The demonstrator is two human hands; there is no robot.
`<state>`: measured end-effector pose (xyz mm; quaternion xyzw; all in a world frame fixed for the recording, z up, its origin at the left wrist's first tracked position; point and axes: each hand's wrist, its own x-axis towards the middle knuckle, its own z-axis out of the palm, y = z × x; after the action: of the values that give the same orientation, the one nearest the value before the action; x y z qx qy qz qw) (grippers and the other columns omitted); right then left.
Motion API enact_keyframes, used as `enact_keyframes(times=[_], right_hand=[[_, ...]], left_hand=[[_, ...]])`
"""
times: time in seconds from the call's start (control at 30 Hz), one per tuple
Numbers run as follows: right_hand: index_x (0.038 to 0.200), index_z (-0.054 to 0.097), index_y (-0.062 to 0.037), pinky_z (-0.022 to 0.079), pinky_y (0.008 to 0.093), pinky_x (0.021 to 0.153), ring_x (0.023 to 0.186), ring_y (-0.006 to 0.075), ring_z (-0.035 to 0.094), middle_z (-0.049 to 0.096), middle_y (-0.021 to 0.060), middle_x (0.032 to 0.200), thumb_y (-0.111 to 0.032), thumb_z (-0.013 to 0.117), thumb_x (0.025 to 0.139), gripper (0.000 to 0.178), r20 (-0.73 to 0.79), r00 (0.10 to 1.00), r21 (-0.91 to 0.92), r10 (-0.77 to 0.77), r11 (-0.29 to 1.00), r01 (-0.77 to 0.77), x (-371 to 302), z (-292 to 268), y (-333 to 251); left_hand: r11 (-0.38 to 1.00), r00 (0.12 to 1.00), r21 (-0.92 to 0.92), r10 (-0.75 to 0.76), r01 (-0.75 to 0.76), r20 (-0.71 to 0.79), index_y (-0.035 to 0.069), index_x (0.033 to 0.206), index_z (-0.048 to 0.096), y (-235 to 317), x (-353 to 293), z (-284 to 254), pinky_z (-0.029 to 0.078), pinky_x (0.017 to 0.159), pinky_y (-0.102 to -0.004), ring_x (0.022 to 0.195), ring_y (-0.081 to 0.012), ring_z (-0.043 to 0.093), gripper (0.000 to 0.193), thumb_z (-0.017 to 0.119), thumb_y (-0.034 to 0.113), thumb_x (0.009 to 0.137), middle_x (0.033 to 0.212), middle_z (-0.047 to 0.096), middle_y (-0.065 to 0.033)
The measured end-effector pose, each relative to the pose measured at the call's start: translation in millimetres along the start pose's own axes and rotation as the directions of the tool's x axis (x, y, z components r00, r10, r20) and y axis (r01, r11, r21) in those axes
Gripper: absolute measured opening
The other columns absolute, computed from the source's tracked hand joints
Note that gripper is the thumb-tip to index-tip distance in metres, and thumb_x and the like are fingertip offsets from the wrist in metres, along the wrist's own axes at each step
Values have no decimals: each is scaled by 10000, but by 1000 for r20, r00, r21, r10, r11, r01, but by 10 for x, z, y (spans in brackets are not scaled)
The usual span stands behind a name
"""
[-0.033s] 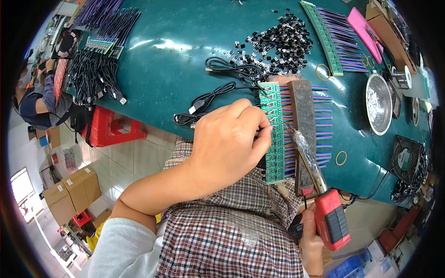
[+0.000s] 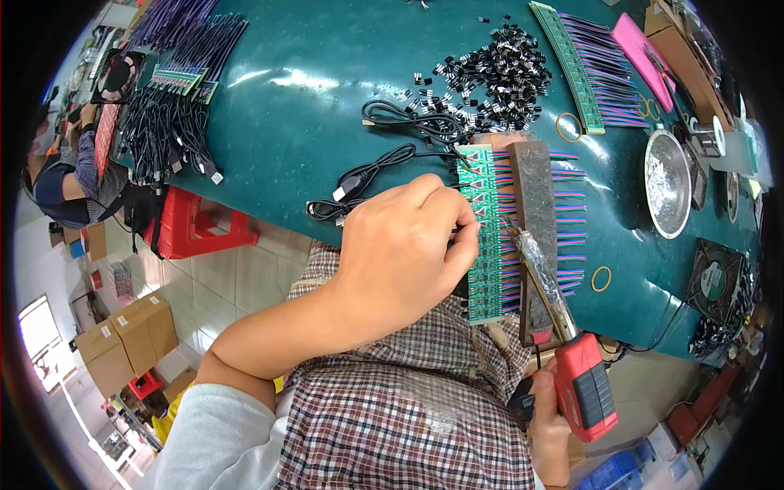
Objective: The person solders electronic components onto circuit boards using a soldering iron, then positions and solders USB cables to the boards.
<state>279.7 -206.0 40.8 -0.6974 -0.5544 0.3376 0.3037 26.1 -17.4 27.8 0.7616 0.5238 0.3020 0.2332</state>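
Observation:
My left hand [image 2: 408, 241] is closed in a pinch at the left edge of a green circuit board strip [image 2: 484, 282]. A black cable end shows in part between its fingertips; the rest of it is hidden by the hand. In my right hand [image 2: 549, 420] is a red and black soldering iron [image 2: 584, 388], its metal barrel angled up and left over a dark bar [image 2: 535, 188]. The iron's tip is close to the board's right edge; I cannot tell if it touches. Black USB cables [image 2: 353, 181] lie beside the board, and striped wires [image 2: 569, 196] stick out past the bar.
Small black parts [image 2: 510, 73] are heaped behind the board. A second wired board strip [image 2: 572, 73], a pink block [image 2: 641, 61], a metal bowl [image 2: 668, 184] and a fan [image 2: 717, 278] stand right. Bundled cables [image 2: 167, 135] lie left, above a red stool [image 2: 196, 224]. Another person [image 2: 69, 188] sits far left.

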Motion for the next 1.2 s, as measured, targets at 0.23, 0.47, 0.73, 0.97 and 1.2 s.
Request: enact_keyframes(times=[0.23, 0.47, 0.73, 0.97, 1.2], right_hand=[[999, 696, 16, 547, 422, 669, 727, 363, 665, 672, 173, 894, -40, 814, 744, 286, -28, 999, 35, 43, 999, -42, -103, 17, -12], [999, 698, 12, 554, 417, 690, 750, 367, 683, 686, 168, 911, -42, 815, 750, 280, 51, 995, 13, 82, 997, -83, -143, -9, 25], [990, 691, 4, 569, 425, 708, 769, 367, 695, 674, 152, 889, -39, 827, 765, 266, 52, 998, 18, 39, 999, -40, -93, 45, -46], [972, 681, -3, 555, 423, 692, 750, 360, 681, 665, 148, 871, -76, 825, 801, 236, 60, 997, -4, 54, 999, -54, -99, 50, -56], [938, 667, -23, 515, 434, 660, 709, 358, 636, 642, 148, 848, -170, 798, 880, 205, -23, 996, 81, 81, 994, -79, -96, 59, -60]], left_hand=[[1000, 1000, 1, 8, -8, -11, 80, 842, 724, -4, -2, 17, 459, 510, -321, 579, -166, 618, 104, 827, 69, 832, 775, 653, -29], [1000, 1000, -6, 0, 0, -2, 70, 838, 725, 3, -6, 23, 485, 533, -303, 644, -163, 680, 139, 861, 78, 812, 778, 658, -30], [1000, 1000, 14, 12, -12, 11, 63, 826, 712, 9, 11, 32, 515, 562, -311, 653, -168, 688, 151, 861, 66, 802, 768, 658, -35], [1000, 1000, 17, 13, -13, -1, 62, 818, 704, 6, 19, 51, 526, 566, -306, 647, -166, 689, 153, 855, 57, 794, 771, 663, -32], [999, 1000, 31, 9, -8, -8, 69, 810, 699, 16, 17, 42, 528, 563, -318, 643, -176, 686, 161, 859, 58, 791, 775, 666, -36]])
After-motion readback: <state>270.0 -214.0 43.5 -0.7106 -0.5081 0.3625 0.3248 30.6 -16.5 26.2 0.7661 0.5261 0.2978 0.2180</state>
